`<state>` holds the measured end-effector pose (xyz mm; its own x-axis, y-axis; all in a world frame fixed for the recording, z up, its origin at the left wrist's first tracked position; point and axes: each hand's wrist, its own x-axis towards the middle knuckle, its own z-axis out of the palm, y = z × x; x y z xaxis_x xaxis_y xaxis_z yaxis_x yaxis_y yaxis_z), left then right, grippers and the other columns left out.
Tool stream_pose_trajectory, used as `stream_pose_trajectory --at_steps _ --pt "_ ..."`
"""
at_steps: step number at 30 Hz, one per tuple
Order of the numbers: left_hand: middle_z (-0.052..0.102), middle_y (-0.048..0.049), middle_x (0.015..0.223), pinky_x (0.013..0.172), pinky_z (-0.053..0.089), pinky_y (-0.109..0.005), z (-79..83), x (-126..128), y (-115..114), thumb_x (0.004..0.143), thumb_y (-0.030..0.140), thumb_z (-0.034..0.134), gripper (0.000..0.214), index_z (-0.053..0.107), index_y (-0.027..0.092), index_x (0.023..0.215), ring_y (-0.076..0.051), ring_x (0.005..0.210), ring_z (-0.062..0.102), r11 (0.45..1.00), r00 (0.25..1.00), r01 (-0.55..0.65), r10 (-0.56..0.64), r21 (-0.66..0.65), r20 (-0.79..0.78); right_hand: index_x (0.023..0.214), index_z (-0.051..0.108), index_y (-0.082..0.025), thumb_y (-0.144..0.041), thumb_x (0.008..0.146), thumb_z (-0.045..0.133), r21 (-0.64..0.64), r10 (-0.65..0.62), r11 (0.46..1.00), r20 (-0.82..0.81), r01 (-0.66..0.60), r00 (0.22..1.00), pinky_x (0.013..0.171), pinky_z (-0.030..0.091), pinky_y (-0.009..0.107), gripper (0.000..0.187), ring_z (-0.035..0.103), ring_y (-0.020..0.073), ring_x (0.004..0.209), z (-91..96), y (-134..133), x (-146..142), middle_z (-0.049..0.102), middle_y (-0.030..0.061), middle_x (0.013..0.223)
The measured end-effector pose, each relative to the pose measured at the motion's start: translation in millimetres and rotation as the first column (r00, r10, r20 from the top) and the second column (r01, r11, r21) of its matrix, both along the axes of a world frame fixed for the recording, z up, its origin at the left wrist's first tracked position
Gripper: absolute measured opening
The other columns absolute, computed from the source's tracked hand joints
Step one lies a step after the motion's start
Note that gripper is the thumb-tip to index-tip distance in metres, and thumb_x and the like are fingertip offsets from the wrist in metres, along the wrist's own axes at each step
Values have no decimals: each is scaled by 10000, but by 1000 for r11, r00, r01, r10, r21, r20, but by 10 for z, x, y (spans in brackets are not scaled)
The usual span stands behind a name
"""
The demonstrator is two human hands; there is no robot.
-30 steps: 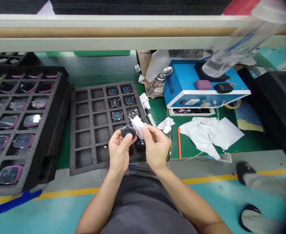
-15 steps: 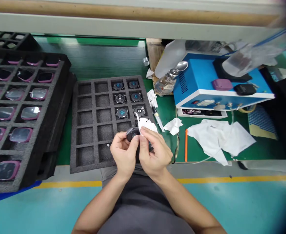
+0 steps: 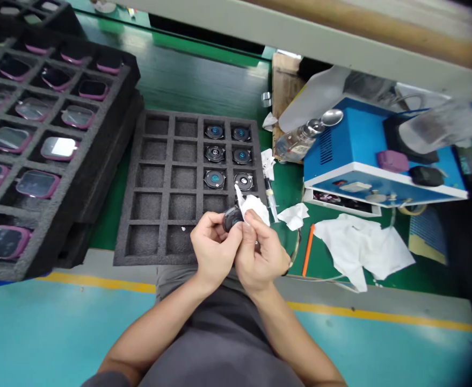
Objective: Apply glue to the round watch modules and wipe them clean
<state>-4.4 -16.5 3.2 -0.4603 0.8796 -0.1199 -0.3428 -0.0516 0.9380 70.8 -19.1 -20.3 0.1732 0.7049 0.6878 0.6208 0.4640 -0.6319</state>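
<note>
My left hand (image 3: 215, 247) grips a round black watch case (image 3: 231, 217) between thumb and fingers. Closed beside it, my right hand (image 3: 262, 252) pinches a white wipe (image 3: 255, 208), its thumb and fingertips against the case's right edge. The fingers cover part of the case. Just beyond, a grey foam tray (image 3: 147, 212) holds several round watch cases in its two right columns, such as one black watch case (image 3: 214, 179) with a blue mark. The left columns' pockets show bare foam.
Stacked foam trays (image 3: 115, 113) of purple-rimmed square watch pieces stand at left. Right of my hands lie a syringe (image 3: 271, 201), an orange stick (image 3: 309, 250) and white cloths (image 3: 364, 244). Behind them are a glass bottle (image 3: 296, 142) and a blue machine (image 3: 364, 140).
The view has turned and shifted, so the bench appears tilted. Both hands keep hold of the watch case and wipe, with only slight finger movement.
</note>
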Motion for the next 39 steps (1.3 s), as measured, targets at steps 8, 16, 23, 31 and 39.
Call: stream_pose_trajectory --at_steps 8,16,23,31,39 --pt "588 52 605 486 464 -160 2 -19 -53 609 160 801 242 578 164 704 -71 512 554 997 995 62 -59 -37 75 1087 713 -205 -63 904 643 -24 30 999 -127 -34 991 875 652 320 242 775 201 1008 -91 -61 -16 800 45 1044" --pt "624 29 639 516 485 -172 -13 -37 -86 607 151 795 228 595 167 717 -90 549 588 992 985 110 -101 -58 139 1041 718 -210 -96 910 636 28 23 999 -91 -21 996 831 656 347 191 779 221 982 -145 -71 3 795 50 1033" --pt "621 26 632 496 465 -176 -29 -48 -104 622 160 781 195 611 170 717 -91 545 569 991 984 125 -119 -41 134 1055 710 -225 -99 915 623 90 36 995 -29 -33 999 795 660 356 208 784 212 895 -156 -79 46 789 35 952" --pt "595 37 640 508 448 -184 -48 -36 -120 672 155 748 171 590 178 735 -84 547 545 985 981 174 -174 13 89 1039 660 -208 -166 950 608 -30 24 999 -125 -28 992 785 614 313 111 750 172 856 -101 -89 36 740 37 949" --pt "575 35 661 502 405 -197 -97 -22 -126 680 153 731 167 595 180 773 -85 555 501 979 979 202 -201 -21 31 1012 606 -204 -227 977 580 -121 40 990 -203 -65 978 794 598 339 49 745 183 861 -69 -133 30 733 51 962"
